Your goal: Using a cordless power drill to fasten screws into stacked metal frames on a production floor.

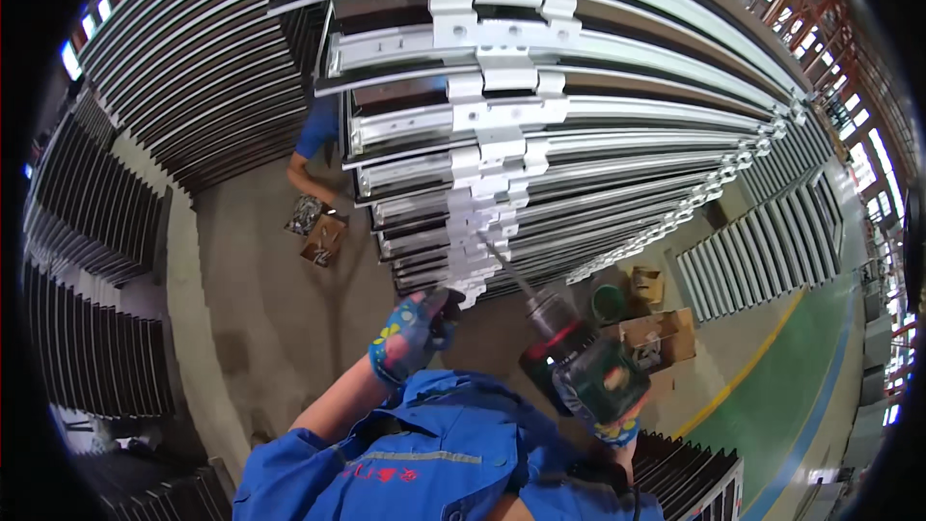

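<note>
At lower right, 1 power drill point(600, 374), right hand point(618, 428) mostly hidden

A: Right hand point(617, 427)?
B: Mostly hidden behind drill point(600, 376). Bit point(508, 265) contact unclear.
A: Co-worker point(316, 133)?
B: Arm point(307, 178) shows; rest hidden behind frames point(400, 123), which run off top edge.
A: Parts point(307, 216) by that arm?
B: Too small to identify.
</note>
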